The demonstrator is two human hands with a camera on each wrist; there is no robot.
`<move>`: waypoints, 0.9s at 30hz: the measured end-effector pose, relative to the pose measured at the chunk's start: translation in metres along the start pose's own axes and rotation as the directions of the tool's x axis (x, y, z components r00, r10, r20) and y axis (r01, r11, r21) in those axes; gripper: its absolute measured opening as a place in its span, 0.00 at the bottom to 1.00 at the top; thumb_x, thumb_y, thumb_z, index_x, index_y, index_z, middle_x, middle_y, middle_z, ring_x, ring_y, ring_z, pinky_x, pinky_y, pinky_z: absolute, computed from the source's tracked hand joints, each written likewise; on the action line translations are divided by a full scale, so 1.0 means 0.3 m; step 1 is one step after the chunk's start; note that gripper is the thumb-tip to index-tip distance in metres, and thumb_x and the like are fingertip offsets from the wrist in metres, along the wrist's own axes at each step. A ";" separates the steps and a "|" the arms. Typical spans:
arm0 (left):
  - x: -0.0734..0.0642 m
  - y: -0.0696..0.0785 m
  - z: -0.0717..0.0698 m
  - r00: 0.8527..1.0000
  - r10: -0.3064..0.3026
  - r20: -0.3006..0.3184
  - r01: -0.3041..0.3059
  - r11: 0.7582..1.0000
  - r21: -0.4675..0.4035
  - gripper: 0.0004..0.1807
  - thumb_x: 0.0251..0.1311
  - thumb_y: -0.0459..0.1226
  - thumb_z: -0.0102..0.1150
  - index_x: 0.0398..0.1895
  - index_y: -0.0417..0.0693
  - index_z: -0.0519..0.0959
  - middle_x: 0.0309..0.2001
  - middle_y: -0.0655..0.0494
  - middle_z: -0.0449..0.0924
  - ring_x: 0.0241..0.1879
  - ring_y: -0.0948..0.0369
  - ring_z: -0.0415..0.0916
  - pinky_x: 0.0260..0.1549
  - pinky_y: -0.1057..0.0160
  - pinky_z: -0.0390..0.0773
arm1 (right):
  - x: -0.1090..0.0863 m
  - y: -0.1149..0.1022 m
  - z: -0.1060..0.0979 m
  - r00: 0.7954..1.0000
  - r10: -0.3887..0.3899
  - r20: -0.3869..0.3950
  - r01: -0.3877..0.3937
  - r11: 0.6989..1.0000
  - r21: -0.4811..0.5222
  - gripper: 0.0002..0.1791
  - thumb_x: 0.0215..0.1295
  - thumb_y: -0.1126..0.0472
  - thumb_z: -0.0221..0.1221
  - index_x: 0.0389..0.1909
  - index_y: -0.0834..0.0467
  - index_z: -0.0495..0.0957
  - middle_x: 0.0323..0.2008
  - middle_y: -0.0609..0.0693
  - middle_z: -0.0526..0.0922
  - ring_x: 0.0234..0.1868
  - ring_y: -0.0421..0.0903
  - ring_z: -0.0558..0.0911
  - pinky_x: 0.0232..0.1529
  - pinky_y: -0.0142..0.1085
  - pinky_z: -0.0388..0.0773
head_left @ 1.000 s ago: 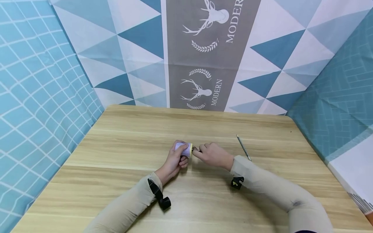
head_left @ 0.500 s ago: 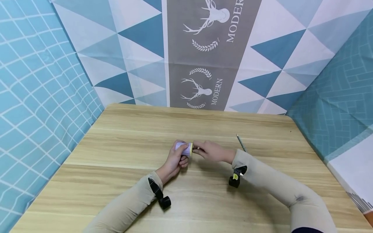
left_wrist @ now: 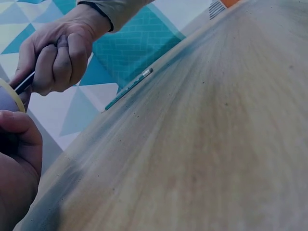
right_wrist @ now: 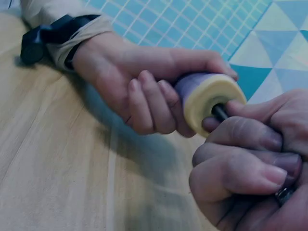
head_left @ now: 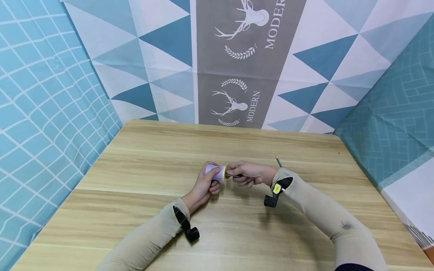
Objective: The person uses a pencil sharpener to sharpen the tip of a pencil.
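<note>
A purple pencil sharpener [head_left: 219,176] with a pale yellow end lies sideways in my left hand [head_left: 202,188], the thumb along its upper side. In the right wrist view, the left fingers curl beneath the sharpener [right_wrist: 201,105]. A dark pencil [right_wrist: 220,111] enters the hole in the yellow end. My right hand [head_left: 250,173] pinches this pencil close to the hole, its other fingers folded inward. Much of the held pencil is hidden by the right hand. Both hands are above the table, close together.
Another pencil [left_wrist: 127,90], greenish, lies on the wooden table [head_left: 162,226] to the right; the right forearm partly covers it in the head view. Patterned cloths [head_left: 169,75] hang behind the table and at both sides.
My right hand has loosened its curled grip, turned at the wrist and pinched the pencil again. Its wrist camera has swung slightly leftward and up. The left hand holds the sharpener nearly still.
</note>
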State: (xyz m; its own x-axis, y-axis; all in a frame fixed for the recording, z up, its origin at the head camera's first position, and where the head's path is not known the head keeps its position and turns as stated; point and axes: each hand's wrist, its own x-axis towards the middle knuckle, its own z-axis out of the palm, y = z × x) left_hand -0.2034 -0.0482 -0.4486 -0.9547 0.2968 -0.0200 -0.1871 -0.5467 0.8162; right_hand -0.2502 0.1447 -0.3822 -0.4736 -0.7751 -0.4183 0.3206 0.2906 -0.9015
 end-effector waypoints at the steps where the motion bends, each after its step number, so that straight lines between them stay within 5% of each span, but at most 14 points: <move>1: 0.000 0.000 0.000 1.000 0.000 0.002 0.000 1.000 0.000 0.06 0.68 0.36 0.53 0.44 0.52 0.67 0.13 0.62 0.56 0.08 0.72 0.56 0.08 0.74 0.55 | -0.001 0.000 -0.001 1.000 0.007 -0.001 -0.007 1.000 0.000 0.11 0.80 0.61 0.41 0.34 0.61 0.60 0.12 0.41 0.52 0.10 0.32 0.54 0.10 0.26 0.49; 6: 0.000 0.002 0.000 1.000 0.003 0.008 -0.004 1.000 0.012 0.05 0.69 0.35 0.51 0.44 0.52 0.67 0.14 0.61 0.57 0.08 0.72 0.56 0.08 0.74 0.55 | -0.018 -0.006 0.007 0.993 -0.040 -0.107 0.014 0.972 -0.236 0.17 0.79 0.58 0.44 0.40 0.71 0.61 0.13 0.45 0.59 0.12 0.37 0.57 0.13 0.31 0.54; 9: -0.001 0.003 0.000 1.000 0.006 0.011 -0.007 1.000 0.019 0.04 0.70 0.35 0.51 0.43 0.53 0.68 0.14 0.61 0.56 0.08 0.71 0.56 0.08 0.74 0.56 | -0.039 -0.007 0.019 0.971 -0.150 -0.187 0.049 0.888 -0.458 0.18 0.78 0.56 0.48 0.43 0.71 0.68 0.16 0.49 0.69 0.13 0.41 0.64 0.14 0.35 0.62; 12: -0.001 0.005 0.000 1.000 0.003 0.013 -0.004 1.000 0.019 0.04 0.70 0.36 0.51 0.43 0.54 0.68 0.14 0.61 0.57 0.08 0.71 0.56 0.08 0.74 0.56 | -0.060 0.005 0.029 0.927 -0.298 -0.228 0.098 0.779 -0.620 0.14 0.75 0.55 0.54 0.46 0.65 0.74 0.23 0.52 0.77 0.16 0.44 0.71 0.15 0.37 0.71; 15: 0.000 0.007 0.000 1.000 0.006 0.003 -0.006 1.000 0.026 0.05 0.69 0.36 0.51 0.44 0.54 0.68 0.13 0.61 0.57 0.08 0.72 0.56 0.08 0.74 0.56 | -0.071 0.027 0.036 0.852 -0.469 -0.231 0.169 0.665 -0.727 0.13 0.69 0.58 0.61 0.48 0.62 0.76 0.28 0.50 0.79 0.22 0.44 0.76 0.19 0.37 0.76; 20: 0.003 0.010 0.003 1.000 0.011 -0.012 -0.010 0.999 0.044 0.06 0.68 0.36 0.51 0.44 0.53 0.67 0.13 0.61 0.57 0.08 0.72 0.56 0.08 0.74 0.55 | -0.056 0.065 0.046 0.682 -0.712 -0.166 0.269 0.456 -0.849 0.14 0.58 0.63 0.71 0.43 0.61 0.80 0.30 0.46 0.81 0.28 0.40 0.76 0.28 0.34 0.76; 24: 0.004 0.010 0.007 1.000 0.010 -0.021 -0.009 0.999 0.044 0.06 0.69 0.35 0.51 0.44 0.54 0.66 0.13 0.61 0.57 0.08 0.71 0.56 0.08 0.73 0.55 | -0.031 0.093 0.044 0.538 -0.842 -0.048 0.302 0.245 -0.921 0.12 0.52 0.69 0.73 0.36 0.61 0.82 0.30 0.49 0.83 0.28 0.41 0.78 0.28 0.33 0.77; 27: 0.004 0.006 0.007 0.999 0.008 -0.033 -0.007 0.999 0.039 0.06 0.69 0.35 0.51 0.44 0.53 0.67 0.13 0.61 0.57 0.08 0.71 0.55 0.08 0.73 0.55 | -0.017 0.109 0.039 0.467 -0.884 0.015 0.318 0.152 -0.936 0.10 0.51 0.71 0.73 0.30 0.62 0.81 0.28 0.49 0.81 0.25 0.40 0.77 0.26 0.30 0.76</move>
State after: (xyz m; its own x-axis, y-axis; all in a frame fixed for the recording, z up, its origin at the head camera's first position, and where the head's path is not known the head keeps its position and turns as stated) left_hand -0.2043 -0.0472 -0.4457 -0.9632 0.2668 -0.0324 -0.1716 -0.5177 0.8382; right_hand -0.2276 0.1516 -0.4081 -0.4923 -0.6273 0.6034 -0.8695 0.3225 -0.3742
